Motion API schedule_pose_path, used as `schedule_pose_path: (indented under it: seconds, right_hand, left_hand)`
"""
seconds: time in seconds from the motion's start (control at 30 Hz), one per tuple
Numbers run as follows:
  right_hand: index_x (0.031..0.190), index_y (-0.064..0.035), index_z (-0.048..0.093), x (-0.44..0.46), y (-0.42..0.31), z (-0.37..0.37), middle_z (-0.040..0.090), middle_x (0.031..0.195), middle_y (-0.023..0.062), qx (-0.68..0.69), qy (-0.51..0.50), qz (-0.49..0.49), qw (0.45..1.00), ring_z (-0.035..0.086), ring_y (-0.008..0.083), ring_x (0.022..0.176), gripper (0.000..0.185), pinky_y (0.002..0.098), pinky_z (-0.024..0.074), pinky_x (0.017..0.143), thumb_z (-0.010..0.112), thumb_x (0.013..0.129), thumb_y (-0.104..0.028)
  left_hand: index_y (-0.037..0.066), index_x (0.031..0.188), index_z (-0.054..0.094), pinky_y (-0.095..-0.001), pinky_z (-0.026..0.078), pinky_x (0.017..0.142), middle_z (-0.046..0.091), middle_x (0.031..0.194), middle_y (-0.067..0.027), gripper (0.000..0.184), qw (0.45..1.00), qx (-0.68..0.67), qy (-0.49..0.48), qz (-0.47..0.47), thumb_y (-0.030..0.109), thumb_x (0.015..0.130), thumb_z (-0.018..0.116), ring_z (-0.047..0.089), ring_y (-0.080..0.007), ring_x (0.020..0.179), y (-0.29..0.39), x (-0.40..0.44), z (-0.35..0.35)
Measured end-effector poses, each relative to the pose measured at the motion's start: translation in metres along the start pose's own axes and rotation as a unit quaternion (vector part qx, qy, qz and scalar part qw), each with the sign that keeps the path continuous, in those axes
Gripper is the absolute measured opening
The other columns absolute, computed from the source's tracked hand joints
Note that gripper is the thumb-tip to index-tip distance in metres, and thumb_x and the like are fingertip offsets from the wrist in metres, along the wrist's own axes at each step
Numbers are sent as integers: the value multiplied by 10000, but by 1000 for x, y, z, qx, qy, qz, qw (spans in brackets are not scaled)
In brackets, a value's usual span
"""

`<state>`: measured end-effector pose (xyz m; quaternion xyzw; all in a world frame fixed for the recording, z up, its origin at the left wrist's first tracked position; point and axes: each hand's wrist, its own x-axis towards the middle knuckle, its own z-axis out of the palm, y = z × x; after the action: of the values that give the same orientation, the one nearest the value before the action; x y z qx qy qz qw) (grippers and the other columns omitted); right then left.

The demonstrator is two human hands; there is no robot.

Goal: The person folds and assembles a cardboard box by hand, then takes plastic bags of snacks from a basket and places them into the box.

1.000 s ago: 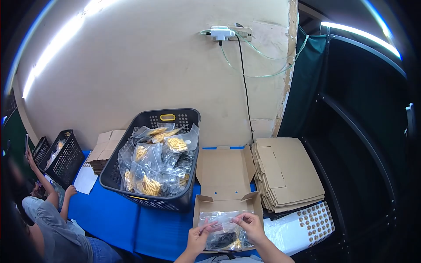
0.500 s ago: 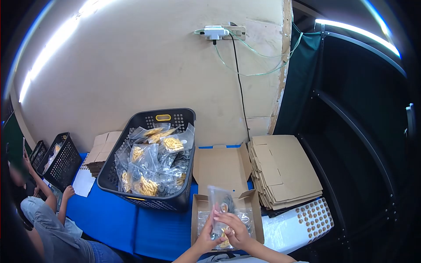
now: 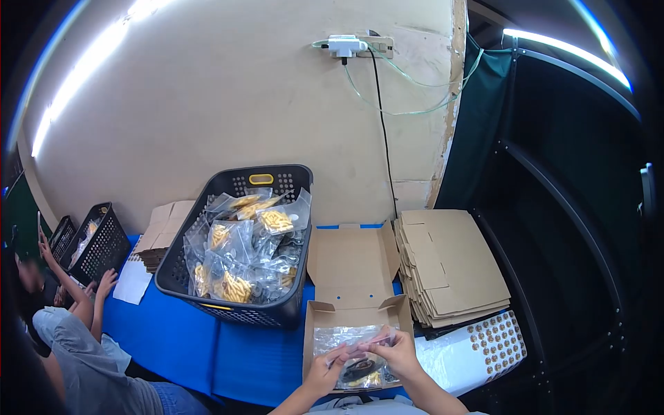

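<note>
My left hand (image 3: 324, 374) and my right hand (image 3: 399, 353) pinch the upper edge of a clear plastic bag (image 3: 362, 371) between their fingers. Something dark and rounded shows through the plastic, with yellow pieces near the bottom; whether those lie in this bag or under it I cannot tell. Both hands are over an open cardboard box (image 3: 351, 261), whose lid is folded back toward the wall. Inside the box, more clear plastic (image 3: 330, 337) is partly covered by my hands.
A black basket (image 3: 304, 207) full of bagged yellow pieces (image 3: 236, 288) stands left of the box. Flat cardboard boxes (image 3: 453, 266) are stacked at right, beside a sheet of round stickers (image 3: 495, 349). Farther left, a person (image 3: 90, 353) sits near another basket (image 3: 104, 252).
The bag has gone from upright to lower and flatter over the box. My right hand has moved right along its edge. The other person's hand at left has opened out.
</note>
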<state>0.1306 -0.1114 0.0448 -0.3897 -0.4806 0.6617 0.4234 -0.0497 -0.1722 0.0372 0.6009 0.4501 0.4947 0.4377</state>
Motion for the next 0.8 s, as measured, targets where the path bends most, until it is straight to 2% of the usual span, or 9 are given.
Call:
schedule_pose_path:
  seconds: [0.2,0.27,0.3,0.33,0.4,0.53,0.63,0.7,0.8]
  right_hand:
    - [847,-26,720,-8,-16,-6,534,745,-8,-29,-47,-74,996,456,83,726,124,225,370,655,702,834,-148]
    - [879,-25,720,-13,-22,-6,544,769,-4,-32,-66,-83,994,463,86,733,149,223,375,662,658,875,-160]
    - [891,-6,707,-14,-25,-6,568,802,12,-49,-51,-106,992,502,91,783,178,231,401,703,626,895,-165]
    - [903,12,693,-14,-26,-6,592,834,28,-67,-37,-129,989,540,95,834,207,240,427,744,594,916,-169]
    - [1015,-17,675,-12,-22,-7,586,885,38,-58,8,-156,986,527,99,821,227,233,421,749,549,943,-191]
    - [1221,-33,593,-22,-18,10,573,1072,92,-158,20,-219,963,537,129,874,331,256,431,807,454,987,-222]
    - [1288,-45,541,-20,-13,30,532,1207,121,-233,-57,-284,928,511,220,1045,376,326,419,892,478,961,-219]
    - [1300,-64,536,-13,-11,28,481,1260,128,-283,-96,-331,895,469,291,1109,442,385,382,957,581,890,-223]
    - [1301,-49,522,-7,-11,17,461,1231,142,-409,-48,-353,840,473,292,1090,528,403,364,981,675,824,-214]
  left_hand:
    - [-15,1252,533,-395,313,1088,635,1160,-146,477,997,-4,-75,35,349,1008,344,574,-244,1132,4,-11,-19]
    - [-49,1304,480,-372,314,1078,584,1223,-207,624,982,-122,-132,-57,467,983,342,532,-256,1182,8,-12,-24]
    - [-45,1359,409,-368,324,1067,558,1255,-217,639,984,-110,-134,-35,468,983,342,518,-292,1196,15,-9,-27]
    - [-45,1359,409,-368,324,1067,558,1255,-217,639,984,-110,-134,-35,468,983,342,518,-292,1196,18,-6,-28]
    - [-46,1400,331,-363,318,1068,557,1254,-221,672,991,-111,74,28,477,978,347,510,-290,1208,21,0,-29]
    - [-24,1439,252,-355,283,1080,481,1351,-196,707,988,-152,7,32,472,964,417,448,-276,1266,19,4,-42]
    - [-29,1452,198,-359,324,1058,323,1461,-199,857,993,65,-63,70,397,861,649,372,-267,1322,14,4,-13]
    - [-27,1455,185,-347,328,1053,315,1467,-197,853,997,36,-44,50,365,862,656,371,-248,1318,11,2,-4]
    - [-16,1441,256,-315,348,1032,384,1427,-196,726,997,-73,11,10,276,895,635,419,-200,1264,17,1,7]
